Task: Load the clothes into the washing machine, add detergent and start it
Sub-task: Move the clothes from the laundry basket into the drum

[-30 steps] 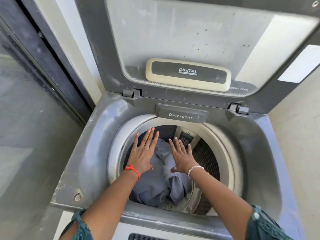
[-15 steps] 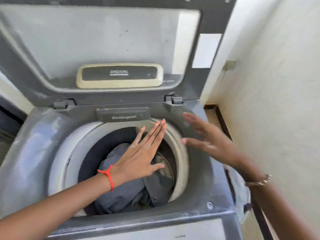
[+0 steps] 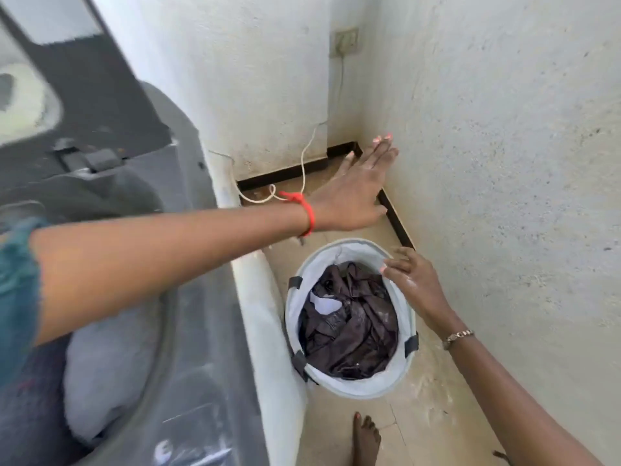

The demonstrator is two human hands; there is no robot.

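So the dark clothes (image 3: 353, 327) are bunched in a round pale laundry basket (image 3: 339, 389), lower middle of the frame, with a bit of white fabric showing among them. The basket sits on the floor (image 3: 423, 418), just beside the white side of the washing machine (image 3: 208, 331), which fills the left of the frame. The lid (image 3: 100, 95) is up at upper left, and there's pale grey laundry (image 3: 100, 364) in the drum at lower left, pretty blurry.

The right hand (image 3: 413, 280) is at the basket's far rim, fingers loosely bent and holding nothing; can't tell if it actually touches the fabric. The left hand (image 3: 353, 193) reaches across mid-frame over the floor, fingers straight and together, gripping nothing, with a red thread (image 3: 307, 213) on the wrist.

Room-wise it's a narrow corner: rough white walls (image 3: 504, 163), black skirting (image 3: 393, 216), beige dusty-looking floor tiles. A white cord (image 3: 304, 169) trails down to the floor, with a socket (image 3: 343, 42) higher up in the corner. A bare foot (image 3: 366, 438) is at the bottom edge.
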